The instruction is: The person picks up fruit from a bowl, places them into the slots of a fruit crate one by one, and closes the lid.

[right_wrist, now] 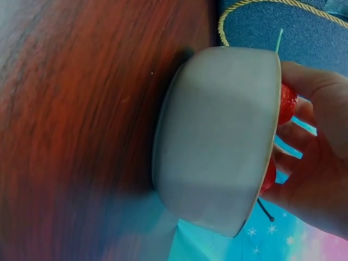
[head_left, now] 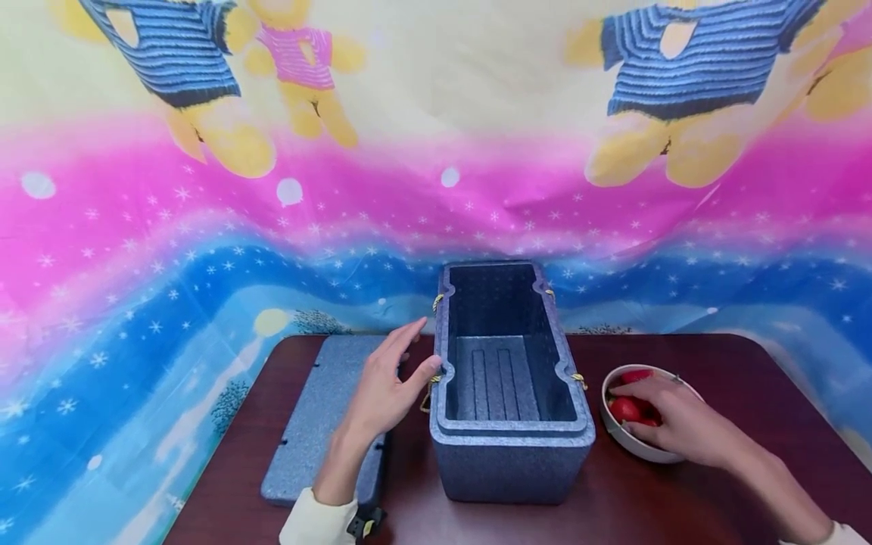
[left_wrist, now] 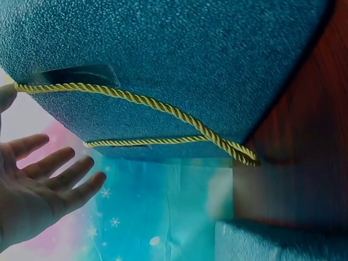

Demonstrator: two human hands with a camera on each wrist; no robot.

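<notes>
A deep grey foam box (head_left: 514, 465) stands uncovered on the table, with yellow cord loops (left_wrist: 163, 106) along its side. Beside its left rim is my left hand (head_left: 384, 390), fingers spread and the thumb at the rim near the cord. On the right stands a white bowl (right_wrist: 217, 130) with several red fruits (head_left: 624, 409), one speckled like a strawberry (right_wrist: 287, 103). My right hand (head_left: 688, 420) reaches into this bowl, thumb and fingers around the fruits. The rim and the fruits hide the fingertips, so whether they grip one cannot be seen.
A flat grey foam lid (head_left: 327, 424) lies left of the box, partly under my left forearm. The dark red wooden table (head_left: 742, 378) has rounded back corners. Behind it hangs a printed cloth (head_left: 443, 204) with bears and snowflakes, close to the box's back end.
</notes>
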